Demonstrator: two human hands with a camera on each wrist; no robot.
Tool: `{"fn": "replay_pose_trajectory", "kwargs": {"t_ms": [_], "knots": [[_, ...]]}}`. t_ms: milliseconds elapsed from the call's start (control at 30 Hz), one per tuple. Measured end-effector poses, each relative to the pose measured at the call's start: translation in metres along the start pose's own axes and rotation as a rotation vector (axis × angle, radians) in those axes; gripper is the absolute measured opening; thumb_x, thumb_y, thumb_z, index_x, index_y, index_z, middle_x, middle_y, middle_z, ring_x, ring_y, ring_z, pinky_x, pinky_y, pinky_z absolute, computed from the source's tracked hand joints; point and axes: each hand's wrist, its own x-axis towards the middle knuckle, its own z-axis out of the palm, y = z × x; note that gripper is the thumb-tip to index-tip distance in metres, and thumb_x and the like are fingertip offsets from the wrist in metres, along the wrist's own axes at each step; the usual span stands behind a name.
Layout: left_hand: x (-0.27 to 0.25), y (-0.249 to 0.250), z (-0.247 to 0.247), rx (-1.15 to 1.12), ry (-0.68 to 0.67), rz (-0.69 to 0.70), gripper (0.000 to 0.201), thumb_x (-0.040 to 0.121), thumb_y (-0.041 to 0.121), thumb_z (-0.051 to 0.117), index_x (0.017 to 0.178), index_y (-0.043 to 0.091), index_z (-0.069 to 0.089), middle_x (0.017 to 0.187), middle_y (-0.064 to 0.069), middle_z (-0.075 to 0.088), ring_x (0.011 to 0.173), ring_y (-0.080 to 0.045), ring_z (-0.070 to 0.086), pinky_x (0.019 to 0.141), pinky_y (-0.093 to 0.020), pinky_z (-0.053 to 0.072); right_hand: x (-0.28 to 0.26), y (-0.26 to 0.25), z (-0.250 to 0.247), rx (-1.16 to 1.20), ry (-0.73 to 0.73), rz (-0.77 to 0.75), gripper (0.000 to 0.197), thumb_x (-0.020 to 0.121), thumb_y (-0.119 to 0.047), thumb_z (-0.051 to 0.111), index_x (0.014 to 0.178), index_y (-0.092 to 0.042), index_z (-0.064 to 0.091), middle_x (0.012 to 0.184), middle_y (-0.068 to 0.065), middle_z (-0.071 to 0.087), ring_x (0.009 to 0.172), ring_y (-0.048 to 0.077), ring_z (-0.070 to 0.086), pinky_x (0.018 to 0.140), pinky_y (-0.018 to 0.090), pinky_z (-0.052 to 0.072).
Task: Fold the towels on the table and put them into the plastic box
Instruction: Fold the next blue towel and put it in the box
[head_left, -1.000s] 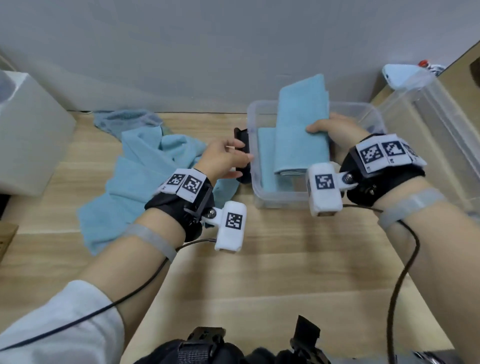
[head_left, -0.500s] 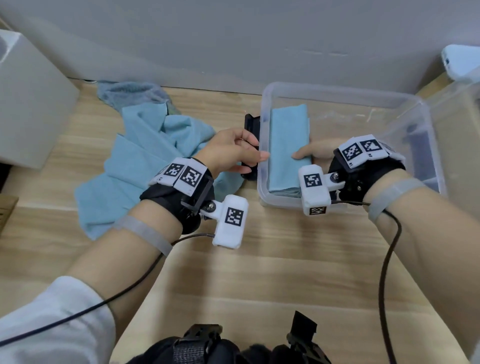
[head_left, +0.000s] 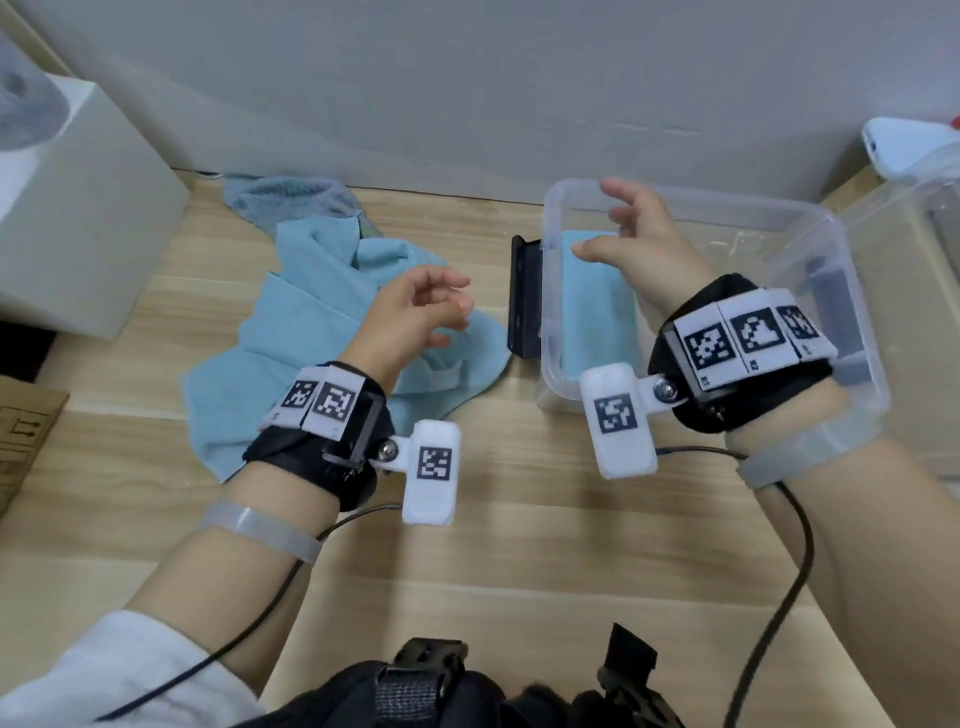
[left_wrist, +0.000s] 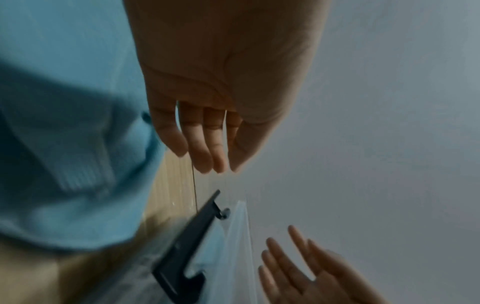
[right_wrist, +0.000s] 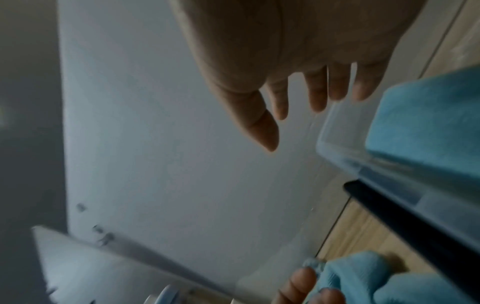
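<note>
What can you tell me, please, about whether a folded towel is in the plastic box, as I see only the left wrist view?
Observer: Yes, a folded blue towel lies flat along the left side of the plastic box; the right hand is above it, fingers relaxed, holding nothing.
Operator: Thank you. Besides the crumpled blue towel under the left hand, is anything else waiting to be folded?
Observer: Yes, a greyer towel lies bunched behind the crumpled blue towel, close to the wall; the left hand touches neither.
</note>
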Motion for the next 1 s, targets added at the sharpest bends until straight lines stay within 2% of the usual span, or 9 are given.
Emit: {"fn": "replay_pose_trajectory", "kwargs": {"t_ms": [200, 300, 400, 567, 600, 667, 733, 867, 1000], "knots": [[-0.024, -0.03, -0.072, 0.137, 0.127, 0.035, 0.025, 0.084, 0.0, 0.056, 0.081, 0.024, 0.058, 0.072, 0.007, 0.06, 0.054, 0.005, 0.056, 0.053, -0.012, 0.039, -0.036, -0.013, 0.065, 0.042, -0.206, -0.107, 0.031, 0.081, 0.002, 0.057, 0.1, -0.023, 0.053, 0.11, 0.002, 0.048, 0.088, 0.011, 0.053, 0.091, 0.03, 0.044], [-0.025, -0.039, -0.104, 0.171, 0.165, 0.054, 0.028, 0.084, -0.005, 0.054, 0.079, 0.023, 0.058, 0.066, 0.009, 0.061, 0.05, 0.006, 0.055, 0.049, -0.007, 0.037, -0.04, -0.006, 0.101, -0.092, -0.272, -0.155, 0.027, 0.08, 0.0, 0.058, 0.095, -0.022, 0.056, 0.107, 0.004, 0.055, 0.091, 0.014, 0.053, 0.092, 0.03, 0.045], [-0.019, -0.043, -0.122, 0.217, 0.147, 0.102, 0.025, 0.084, -0.003, 0.056, 0.079, 0.022, 0.058, 0.073, 0.003, 0.058, 0.053, 0.006, 0.054, 0.054, -0.005, 0.039, -0.038, 0.005, 0.126, -0.368, -0.313, -0.216, 0.027, 0.079, -0.002, 0.058, 0.102, -0.016, 0.06, 0.111, 0.01, 0.057, 0.093, 0.015, 0.052, 0.087, 0.025, 0.041], [0.004, -0.042, -0.129, 0.504, 0.019, 0.263, 0.019, 0.083, 0.002, 0.059, 0.09, 0.02, 0.061, 0.091, 0.002, 0.063, 0.077, 0.005, 0.053, 0.073, -0.005, 0.037, -0.03, 0.025, 0.144, -0.765, -0.311, -0.19, 0.032, 0.08, -0.012, 0.058, 0.111, -0.016, 0.056, 0.117, 0.011, 0.046, 0.11, 0.027, 0.047, 0.095, 0.039, 0.039], [0.011, -0.04, -0.131, 0.617, -0.002, 0.302, 0.02, 0.084, 0.004, 0.059, 0.096, 0.019, 0.062, 0.1, 0.001, 0.064, 0.089, -0.001, 0.055, 0.078, -0.008, 0.037, -0.029, 0.028, 0.147, -0.807, -0.287, -0.186, 0.033, 0.079, -0.015, 0.06, 0.112, -0.017, 0.055, 0.117, 0.01, 0.045, 0.111, 0.028, 0.045, 0.096, 0.04, 0.039], [0.026, -0.035, -0.138, 0.893, -0.027, 0.373, 0.026, 0.084, 0.01, 0.059, 0.108, 0.019, 0.06, 0.115, 0.002, 0.062, 0.109, -0.016, 0.052, 0.094, -0.025, 0.037, -0.027, 0.031, 0.15, -0.878, -0.239, -0.188, 0.038, 0.076, -0.019, 0.063, 0.113, -0.018, 0.053, 0.117, 0.009, 0.043, 0.11, 0.028, 0.043, 0.094, 0.039, 0.039], [0.04, -0.031, -0.145, 1.15, -0.067, 0.377, 0.035, 0.082, 0.016, 0.062, 0.116, 0.023, 0.057, 0.122, 0.002, 0.058, 0.119, -0.023, 0.046, 0.099, -0.037, 0.031, -0.025, 0.033, 0.153, -0.936, -0.212, -0.179, 0.043, 0.074, -0.021, 0.066, 0.115, -0.018, 0.052, 0.117, 0.009, 0.042, 0.11, 0.028, 0.043, 0.093, 0.039, 0.039], [0.059, -0.028, -0.154, 1.423, -0.187, 0.347, 0.044, 0.074, 0.028, 0.072, 0.115, 0.028, 0.054, 0.121, 0.006, 0.057, 0.118, -0.021, 0.043, 0.099, -0.036, 0.023, -0.025, 0.037, 0.158, -1.023, -0.206, -0.132, 0.04, 0.072, -0.015, 0.064, 0.11, -0.016, 0.052, 0.116, 0.011, 0.041, 0.108, 0.031, 0.043, 0.091, 0.039, 0.039], [0.065, -0.022, -0.16, 1.549, -0.238, 0.338, 0.035, 0.073, 0.035, 0.073, 0.104, 0.027, 0.059, 0.111, 0.004, 0.061, 0.111, -0.022, 0.046, 0.095, -0.037, 0.024, -0.029, 0.035, 0.16, -1.1, -0.159, -0.114, 0.03, 0.078, -0.011, 0.055, 0.109, -0.011, 0.054, 0.115, 0.013, 0.043, 0.107, 0.033, 0.045, 0.087, 0.039, 0.038]]}}
